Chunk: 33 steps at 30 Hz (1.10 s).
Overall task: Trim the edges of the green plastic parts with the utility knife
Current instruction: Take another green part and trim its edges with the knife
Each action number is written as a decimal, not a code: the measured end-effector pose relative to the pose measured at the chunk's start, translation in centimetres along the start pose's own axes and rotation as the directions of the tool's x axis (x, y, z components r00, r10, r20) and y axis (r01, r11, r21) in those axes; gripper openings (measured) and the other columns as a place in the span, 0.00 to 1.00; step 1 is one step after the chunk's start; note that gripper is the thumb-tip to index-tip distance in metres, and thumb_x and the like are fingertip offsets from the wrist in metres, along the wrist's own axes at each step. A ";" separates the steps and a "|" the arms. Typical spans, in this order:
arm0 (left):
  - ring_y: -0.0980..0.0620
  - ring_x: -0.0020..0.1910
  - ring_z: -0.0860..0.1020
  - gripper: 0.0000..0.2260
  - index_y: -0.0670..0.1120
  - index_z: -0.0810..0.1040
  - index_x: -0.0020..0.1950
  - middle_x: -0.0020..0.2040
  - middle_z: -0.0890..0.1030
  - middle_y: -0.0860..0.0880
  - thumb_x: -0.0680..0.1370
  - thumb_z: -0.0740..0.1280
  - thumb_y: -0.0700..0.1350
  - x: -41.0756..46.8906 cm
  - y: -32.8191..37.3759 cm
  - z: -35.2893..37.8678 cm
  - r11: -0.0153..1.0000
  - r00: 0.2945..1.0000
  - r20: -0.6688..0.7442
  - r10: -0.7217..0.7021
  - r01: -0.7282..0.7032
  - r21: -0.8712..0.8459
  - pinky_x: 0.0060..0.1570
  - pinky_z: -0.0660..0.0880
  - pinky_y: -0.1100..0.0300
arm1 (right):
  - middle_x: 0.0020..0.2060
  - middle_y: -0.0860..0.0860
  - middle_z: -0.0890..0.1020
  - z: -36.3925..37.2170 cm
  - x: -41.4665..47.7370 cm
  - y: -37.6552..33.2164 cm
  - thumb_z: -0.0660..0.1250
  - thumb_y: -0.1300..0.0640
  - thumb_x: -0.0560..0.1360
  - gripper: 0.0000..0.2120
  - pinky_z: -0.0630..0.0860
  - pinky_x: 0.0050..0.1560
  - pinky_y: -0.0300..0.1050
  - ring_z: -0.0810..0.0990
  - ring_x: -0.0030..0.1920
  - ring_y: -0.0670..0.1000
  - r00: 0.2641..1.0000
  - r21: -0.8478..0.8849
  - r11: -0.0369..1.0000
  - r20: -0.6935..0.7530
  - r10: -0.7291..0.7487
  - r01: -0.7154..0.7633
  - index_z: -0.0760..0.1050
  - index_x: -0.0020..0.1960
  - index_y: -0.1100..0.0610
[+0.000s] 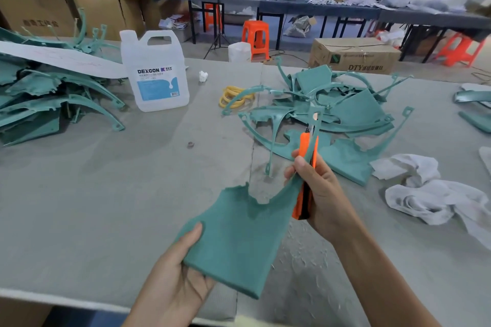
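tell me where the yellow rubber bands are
In the head view, the yellow rubber bands lie on the table, right of the white jug, beside the green parts pile.

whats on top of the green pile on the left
A long white paper sheet lies across the pile of green parts. What sits directly beneath it is covered.

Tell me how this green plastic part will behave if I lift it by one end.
Probably floppy: the green plastic part curves between the left hand and the right hand, which also grips the utility knife. Likely light, as the left hand's pinch carries its wide end. Its ragged edge may snag.
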<state>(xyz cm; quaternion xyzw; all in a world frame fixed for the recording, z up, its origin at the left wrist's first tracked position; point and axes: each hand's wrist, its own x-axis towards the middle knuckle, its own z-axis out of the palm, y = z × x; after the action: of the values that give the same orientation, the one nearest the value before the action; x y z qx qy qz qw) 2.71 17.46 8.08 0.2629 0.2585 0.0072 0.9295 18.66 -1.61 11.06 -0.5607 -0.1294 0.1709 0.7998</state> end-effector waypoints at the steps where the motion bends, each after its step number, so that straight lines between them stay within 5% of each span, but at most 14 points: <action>1: 0.43 0.47 0.86 0.16 0.36 0.84 0.56 0.55 0.85 0.38 0.71 0.69 0.42 0.2 -0.1 0.0 0.998 0.999 -0.020 0.047 -0.046 0.042 0.35 0.83 0.49 | 0.38 0.49 0.79 -0.5 -0.1 0.0 0.79 0.35 0.66 0.22 0.73 0.29 0.41 0.75 0.32 0.46 0.997 0.027 0.999 -0.071 0.024 -0.022 0.81 0.50 0.49; 4: 0.46 0.43 0.86 0.14 0.38 0.84 0.53 0.51 0.86 0.39 0.70 0.70 0.40 0.4 0.5 -0.7 0.955 0.959 -0.110 0.261 -0.239 0.176 0.32 0.82 0.52 | 0.36 0.50 0.78 -2.4 0.0 0.8 0.71 0.41 0.77 0.19 0.73 0.27 0.43 0.74 0.30 0.48 0.918 0.084 0.987 -0.362 0.161 -0.140 0.77 0.55 0.55; 7: 0.48 0.38 0.86 0.06 0.41 0.84 0.50 0.45 0.87 0.41 0.75 0.70 0.39 0.8 0.3 -1.6 0.913 0.917 -0.185 0.353 -0.295 0.282 0.29 0.81 0.53 | 0.37 0.54 0.79 -3.9 -1.6 2.3 0.62 0.48 0.84 0.11 0.73 0.28 0.47 0.73 0.27 0.49 0.896 -0.301 0.929 -0.439 0.065 -0.215 0.76 0.53 0.55; 11: 0.50 0.34 0.85 0.06 0.46 0.84 0.53 0.41 0.87 0.44 0.78 0.70 0.39 1.8 -1.0 -2.6 0.878 0.880 -0.267 0.393 -0.273 0.393 0.27 0.79 0.56 | 0.32 0.43 0.79 -4.3 -4.5 3.7 0.62 0.44 0.82 0.08 0.71 0.33 0.43 0.75 0.29 0.43 0.992 -0.913 0.402 -0.104 -0.069 -0.068 0.74 0.46 0.43; 13: 0.51 0.35 0.85 0.07 0.52 0.86 0.52 0.42 0.87 0.46 0.78 0.71 0.42 2.1 -1.3 -3.0 0.841 0.864 -0.254 0.435 -0.289 0.458 0.28 0.79 0.56 | 0.35 0.40 0.79 -3.3 -5.2 3.8 0.60 0.40 0.82 0.06 0.73 0.38 0.45 0.79 0.37 0.46 0.999 -0.983 0.177 0.036 -0.023 0.040 0.73 0.53 0.40; 15: 0.51 0.37 0.85 0.09 0.61 0.85 0.52 0.43 0.87 0.48 0.77 0.72 0.46 2.0 -1.3 -3.1 0.800 0.857 -0.218 0.467 -0.305 0.516 0.30 0.79 0.55 | 0.42 0.42 0.80 -2.0 -5.4 4.0 0.57 0.38 0.83 0.13 0.75 0.44 0.50 0.81 0.44 0.51 0.994 -0.992 0.071 0.109 0.004 0.109 0.68 0.66 0.36; 19: 0.50 0.39 0.86 0.12 0.64 0.84 0.54 0.44 0.87 0.48 0.74 0.76 0.50 1.6 -1.1 -2.7 0.779 0.857 -0.199 0.476 -0.305 0.548 0.31 0.79 0.53 | 0.48 0.45 0.81 -0.8 -5.0 4.3 0.53 0.38 0.84 0.17 0.77 0.48 0.50 0.81 0.48 0.51 0.991 -0.990 0.043 0.133 0.029 0.132 0.62 0.72 0.36; 27: 0.53 0.37 0.85 0.14 0.64 0.84 0.55 0.44 0.87 0.49 0.78 0.71 0.44 1.4 -1.6 -2.9 0.717 0.843 -0.138 0.520 -0.343 0.606 0.31 0.80 0.53 | 0.46 0.46 0.81 -1.6 -3.3 4.6 0.54 0.39 0.84 0.15 0.77 0.44 0.50 0.81 0.44 0.54 0.997 -0.997 0.028 0.072 0.002 0.072 0.63 0.69 0.37; 33: 0.52 0.42 0.86 0.17 0.67 0.83 0.54 0.45 0.87 0.52 0.79 0.70 0.42 0.9 -1.6 -2.3 0.623 0.832 -0.049 0.552 -0.372 0.688 0.35 0.83 0.50 | 0.41 0.46 0.78 -4.0 3.0 3.2 0.49 0.37 0.84 0.16 0.77 0.34 0.48 0.79 0.35 0.51 0.995 -0.981 -0.188 0.068 -0.069 0.054 0.67 0.65 0.42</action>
<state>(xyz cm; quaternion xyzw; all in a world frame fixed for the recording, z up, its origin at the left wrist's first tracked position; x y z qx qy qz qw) 2.15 17.33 5.17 0.6244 0.2848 0.1912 0.7018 22.61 -2.74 6.76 -0.9671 -0.2369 -0.0320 0.0871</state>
